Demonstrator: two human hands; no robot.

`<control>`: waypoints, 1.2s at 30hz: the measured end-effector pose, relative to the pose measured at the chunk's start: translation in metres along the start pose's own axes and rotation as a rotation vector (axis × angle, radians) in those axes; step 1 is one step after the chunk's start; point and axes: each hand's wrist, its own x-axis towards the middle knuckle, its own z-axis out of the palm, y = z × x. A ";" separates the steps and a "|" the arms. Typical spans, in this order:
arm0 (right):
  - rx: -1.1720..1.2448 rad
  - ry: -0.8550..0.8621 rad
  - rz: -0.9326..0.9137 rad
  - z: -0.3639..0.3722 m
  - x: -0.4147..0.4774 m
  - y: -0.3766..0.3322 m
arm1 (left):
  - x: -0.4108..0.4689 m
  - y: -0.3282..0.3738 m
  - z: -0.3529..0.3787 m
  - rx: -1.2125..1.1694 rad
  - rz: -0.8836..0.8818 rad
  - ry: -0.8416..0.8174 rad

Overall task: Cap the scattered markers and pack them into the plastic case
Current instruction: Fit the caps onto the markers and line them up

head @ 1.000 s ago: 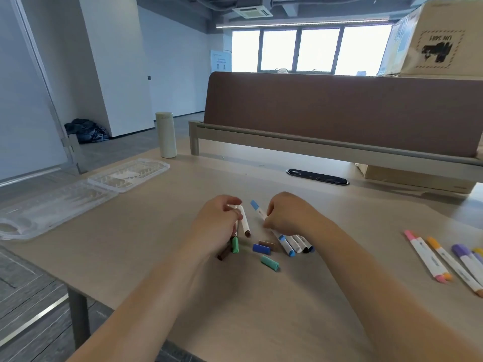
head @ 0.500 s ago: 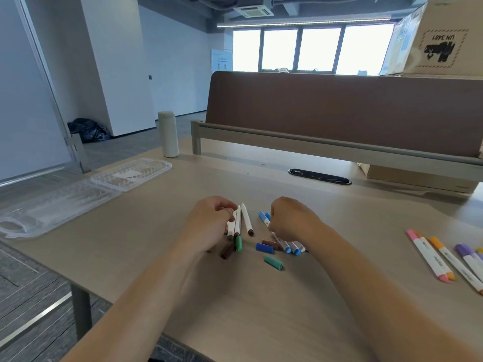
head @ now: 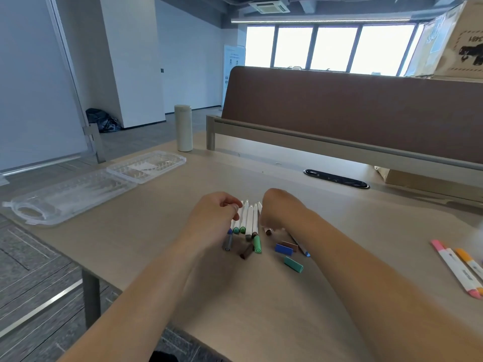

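Head view has a row of uncapped markers lying side by side on the desk between the two hands, coloured tips toward the person, with loose caps strewn just in front. Left hand curls its fingers against the white barrels at the row's left edge, seemingly pinching them; right hand bends over the row's right side with its fingers hidden, so I cannot tell whether they grip anything. These look like light, stiff, smooth sticks that would roll and slip, best taken mid-barrel, clear of the inky tips; the small caps should press on. The plastic case lies open, well apart at far left. The desk is pale and flat, with capped markers at right, a bottle beyond, a brown partition behind, and office windows past it
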 end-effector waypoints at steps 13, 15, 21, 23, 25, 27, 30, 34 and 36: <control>0.387 -0.064 -0.002 -0.009 -0.025 0.012 | -0.020 0.008 -0.002 0.599 0.082 -0.236; 0.479 -0.076 -0.012 -0.010 -0.033 0.019 | -0.023 0.011 0.004 0.700 0.074 -0.256; 0.535 -0.055 -0.067 -0.013 -0.056 0.033 | -0.026 0.009 0.016 0.915 0.104 -0.281; 0.515 -0.033 -0.098 -0.011 -0.059 0.038 | -0.026 0.009 0.017 0.920 0.109 -0.279; 0.502 -0.036 -0.130 -0.011 -0.061 0.042 | -0.026 0.011 0.012 0.839 0.090 -0.268; 0.486 -0.058 -0.162 -0.014 -0.064 0.047 | -0.024 0.013 0.005 0.643 0.056 -0.240; 0.458 -0.087 -0.220 -0.021 -0.067 0.053 | -0.022 0.014 -0.004 0.312 0.016 -0.158; 0.398 -0.137 -0.254 -0.025 -0.065 0.053 | -0.017 0.014 -0.006 0.056 -0.020 -0.108; 0.373 -0.159 -0.267 -0.027 -0.063 0.052 | -0.014 0.013 -0.006 -0.022 -0.040 -0.095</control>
